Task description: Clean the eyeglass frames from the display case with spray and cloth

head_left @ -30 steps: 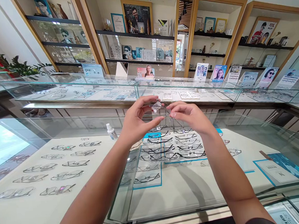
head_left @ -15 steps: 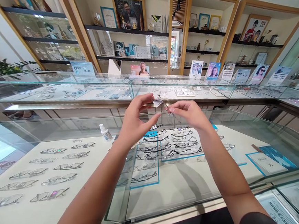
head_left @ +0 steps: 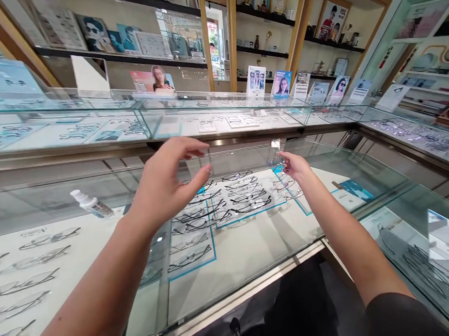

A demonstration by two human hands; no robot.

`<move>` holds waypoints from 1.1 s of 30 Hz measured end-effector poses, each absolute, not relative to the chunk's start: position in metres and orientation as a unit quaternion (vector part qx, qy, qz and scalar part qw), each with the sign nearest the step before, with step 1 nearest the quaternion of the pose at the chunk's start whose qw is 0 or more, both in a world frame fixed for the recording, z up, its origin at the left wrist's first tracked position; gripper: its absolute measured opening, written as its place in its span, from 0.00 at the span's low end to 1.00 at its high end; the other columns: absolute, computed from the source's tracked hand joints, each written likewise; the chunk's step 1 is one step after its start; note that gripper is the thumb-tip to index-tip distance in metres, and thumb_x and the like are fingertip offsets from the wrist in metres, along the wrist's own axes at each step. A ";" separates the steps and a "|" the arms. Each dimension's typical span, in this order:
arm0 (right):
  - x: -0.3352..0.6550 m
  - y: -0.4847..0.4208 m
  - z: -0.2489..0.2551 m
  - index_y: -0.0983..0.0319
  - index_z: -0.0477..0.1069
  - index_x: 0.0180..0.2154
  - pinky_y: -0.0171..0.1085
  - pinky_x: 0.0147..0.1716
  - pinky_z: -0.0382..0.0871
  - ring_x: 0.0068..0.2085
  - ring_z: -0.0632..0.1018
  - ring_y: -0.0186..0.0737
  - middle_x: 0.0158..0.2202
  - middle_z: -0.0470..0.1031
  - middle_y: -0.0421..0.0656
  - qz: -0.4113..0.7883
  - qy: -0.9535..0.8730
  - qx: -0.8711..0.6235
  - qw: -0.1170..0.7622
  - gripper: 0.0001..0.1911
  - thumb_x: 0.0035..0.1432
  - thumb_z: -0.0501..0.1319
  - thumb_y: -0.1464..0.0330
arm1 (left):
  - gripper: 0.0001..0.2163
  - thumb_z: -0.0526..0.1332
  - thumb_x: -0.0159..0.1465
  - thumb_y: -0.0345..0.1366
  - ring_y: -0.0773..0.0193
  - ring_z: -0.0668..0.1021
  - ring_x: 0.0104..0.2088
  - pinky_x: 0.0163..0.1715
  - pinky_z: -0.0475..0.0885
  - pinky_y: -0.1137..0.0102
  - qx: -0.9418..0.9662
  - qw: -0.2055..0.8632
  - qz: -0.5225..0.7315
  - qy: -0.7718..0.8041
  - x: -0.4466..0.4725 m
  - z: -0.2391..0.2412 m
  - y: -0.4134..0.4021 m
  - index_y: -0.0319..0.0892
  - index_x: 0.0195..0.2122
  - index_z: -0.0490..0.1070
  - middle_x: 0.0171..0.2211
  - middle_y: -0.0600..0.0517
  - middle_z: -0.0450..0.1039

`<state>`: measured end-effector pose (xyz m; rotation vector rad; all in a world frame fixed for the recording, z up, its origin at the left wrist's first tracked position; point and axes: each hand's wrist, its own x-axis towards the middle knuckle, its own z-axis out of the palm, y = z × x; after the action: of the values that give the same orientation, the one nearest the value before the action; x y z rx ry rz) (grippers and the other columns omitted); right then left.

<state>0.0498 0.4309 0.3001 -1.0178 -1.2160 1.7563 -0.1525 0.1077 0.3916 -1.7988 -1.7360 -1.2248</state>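
My right hand (head_left: 295, 165) reaches forward over the glass display case (head_left: 365, 172) and pinches a thin pair of glasses with a clear wrapper (head_left: 275, 152) at its top. My left hand (head_left: 167, 185) hovers to the left above the case, fingers loosely curved and apart, holding nothing. Under the glass, rows of dark-framed glasses (head_left: 231, 201) lie on white trays with blue borders.
A small white spray bottle (head_left: 91, 203) lies on the case at the left. Clear-framed glasses (head_left: 40, 255) are lined up at the left. A second glass counter (head_left: 147, 125) with sign cards stands behind, and shelves with pictures line the wall. Another case (head_left: 429, 255) sits at the right.
Both hands held the glasses together before. My left hand has let go and my right hand has carried the glasses to the right and forward. The view has turned right.
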 end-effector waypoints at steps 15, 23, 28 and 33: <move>0.045 0.439 0.281 0.64 0.74 0.45 0.28 0.19 0.64 0.24 0.71 0.28 0.36 0.79 0.41 0.779 -0.332 -0.462 0.262 0.10 0.77 0.60 0.63 | 0.11 0.58 0.73 0.43 0.60 0.81 0.36 0.39 0.70 0.67 -0.694 0.085 -0.308 -0.645 -0.131 0.386 0.113 0.45 0.37 0.75 0.35 0.53 0.80; 0.042 0.439 0.284 0.61 0.69 0.43 0.28 0.15 0.57 0.21 0.68 0.31 0.34 0.80 0.46 0.798 -0.314 -0.461 0.226 0.08 0.75 0.54 0.65 | 0.12 0.58 0.72 0.44 0.60 0.80 0.34 0.38 0.70 0.67 -0.690 0.063 -0.302 -0.655 -0.127 0.386 0.113 0.45 0.36 0.75 0.34 0.52 0.80; 0.044 0.434 0.285 0.60 0.68 0.42 0.29 0.16 0.56 0.21 0.66 0.31 0.33 0.80 0.46 0.796 -0.326 -0.458 0.222 0.07 0.74 0.55 0.65 | 0.13 0.58 0.72 0.46 0.60 0.80 0.33 0.35 0.69 0.66 -0.701 0.046 -0.297 -0.646 -0.127 0.375 0.120 0.46 0.37 0.76 0.34 0.52 0.81; 0.065 0.405 0.298 0.61 0.70 0.39 0.30 0.17 0.54 0.21 0.66 0.32 0.28 0.76 0.43 0.799 -0.359 -0.428 0.222 0.09 0.71 0.57 0.64 | 0.14 0.56 0.73 0.45 0.58 0.79 0.32 0.32 0.65 0.65 -0.707 0.012 -0.239 -0.665 -0.124 0.351 0.136 0.45 0.36 0.76 0.35 0.50 0.81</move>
<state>0.0651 0.4048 0.2976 -1.1836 -0.9927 2.2062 -0.1243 0.1355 0.3508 -2.2051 -2.0736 -0.7445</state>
